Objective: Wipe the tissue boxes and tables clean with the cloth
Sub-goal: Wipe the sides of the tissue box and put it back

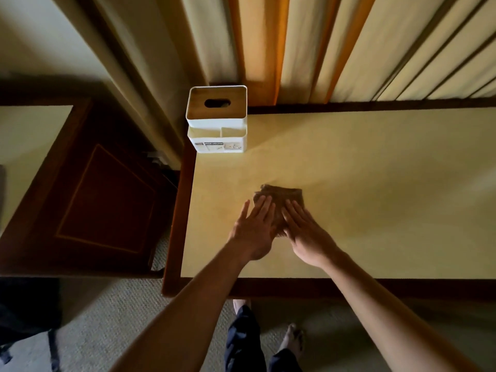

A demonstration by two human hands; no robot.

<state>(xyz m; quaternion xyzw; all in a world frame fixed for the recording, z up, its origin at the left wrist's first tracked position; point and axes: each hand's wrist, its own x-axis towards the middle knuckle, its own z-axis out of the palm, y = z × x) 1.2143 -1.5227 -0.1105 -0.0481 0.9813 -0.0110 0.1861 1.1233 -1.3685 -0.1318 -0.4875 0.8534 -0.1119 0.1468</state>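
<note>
Under your two palms, near the front left part of the table (375, 170), lies the brown cloth (280, 194), folded into a small pad. Your left hand (255, 226) and your right hand (303, 232) both rest flat on it with the fingers straight and a little spread; neither grips or pinches anything, they only press down, side by side and close enough that they nearly touch. The far edge of the cloth shows beyond your fingertips, so most of the pad sits beneath the hands. This looks like the table-wiping part of the job. To do it well, keep the pressure even across both palms so the pad stays flat and does not bunch or roll at its leading edge, and work in straight overlapping passes rather than short scrubs. The pale top runs far off to your right, and I judge most of it is still to be covered. Take the strokes right out to the dark wooden rim, where dust tends to gather. At the far left corner stands the white tissue box (217, 118) with its wooden lid and a labelled front compartment, well apart from the cloth; ease off as you near it so you do not knock it over the corner. A second table (29, 135) stands further left, beyond the gap.
</note>
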